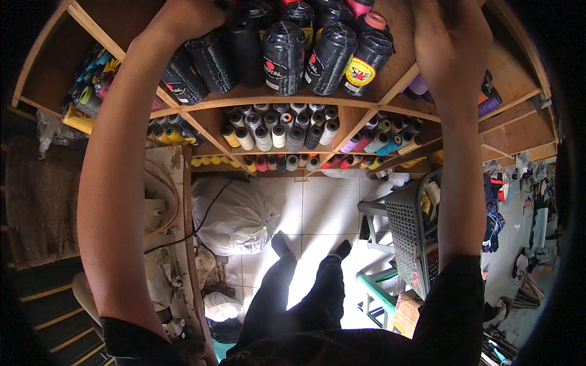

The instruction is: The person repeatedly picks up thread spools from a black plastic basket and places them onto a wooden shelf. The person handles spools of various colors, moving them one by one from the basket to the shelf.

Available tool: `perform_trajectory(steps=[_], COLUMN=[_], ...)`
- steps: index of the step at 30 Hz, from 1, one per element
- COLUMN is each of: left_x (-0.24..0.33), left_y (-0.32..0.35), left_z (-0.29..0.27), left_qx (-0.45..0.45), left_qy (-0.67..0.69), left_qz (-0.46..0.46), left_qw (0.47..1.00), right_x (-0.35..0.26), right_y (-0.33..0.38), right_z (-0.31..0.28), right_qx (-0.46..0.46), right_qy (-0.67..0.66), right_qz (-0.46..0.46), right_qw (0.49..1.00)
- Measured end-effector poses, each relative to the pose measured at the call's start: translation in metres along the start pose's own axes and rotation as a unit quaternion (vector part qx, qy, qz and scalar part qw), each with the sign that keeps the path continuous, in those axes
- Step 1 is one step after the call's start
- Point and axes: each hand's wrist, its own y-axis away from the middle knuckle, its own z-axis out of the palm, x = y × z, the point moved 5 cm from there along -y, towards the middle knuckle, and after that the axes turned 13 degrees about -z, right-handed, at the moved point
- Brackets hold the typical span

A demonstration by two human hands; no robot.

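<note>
**Both hands up at the top shelf of thread cones**

The left hand (183, 18) reaches over the black thread cones (284, 55) wrapped in clear film, which lie on the upper wooden shelf (256, 97); its fingers run past the picture's edge, so its grip cannot be told. The right hand (452, 43) rests at the shelf's slanted divider (400, 82), fingers likewise hidden. Below, smaller coloured spools (281, 131) fill lower compartments. A white sack (232, 216) lies on the tiled floor (323, 207) beside a grey plastic chair (406, 235).
</note>
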Motion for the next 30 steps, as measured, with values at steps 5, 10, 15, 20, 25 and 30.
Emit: perform_trajectory(steps=[5,10,15,20,25,30], left_x=[-0.008,-0.016,-0.036,-0.036,-0.008,-0.017], left_y=[0.001,0.009,0.01,0.007,-0.002,-0.011], left_z=[-0.006,-0.052,-0.058,-0.05,-0.014,-0.004], left_qx=[-0.003,0.043,0.109,0.041,-0.04,-0.034], left_qy=[-0.023,0.099,0.114,0.072,-0.106,-0.182], left_qz=[0.01,-0.089,-0.039,-0.039,-0.064,-0.029], left_qw=[1.0,0.99,0.987,0.996,0.991,0.982], right_x=[-0.018,-0.03,-0.031,-0.015,-0.031,-0.018], right_y=[0.009,0.015,0.018,0.027,0.01,0.009], right_z=[-0.024,-0.05,-0.06,-0.042,-0.034,-0.021], right_qx=[-0.048,-0.029,-0.018,0.025,-0.053,0.019], right_qy=[0.081,0.116,0.091,-0.035,0.057,-0.08], right_qz=[-0.049,-0.121,-0.087,-0.075,-0.066,0.067], right_qw=[0.994,0.985,0.992,0.996,0.995,0.994])
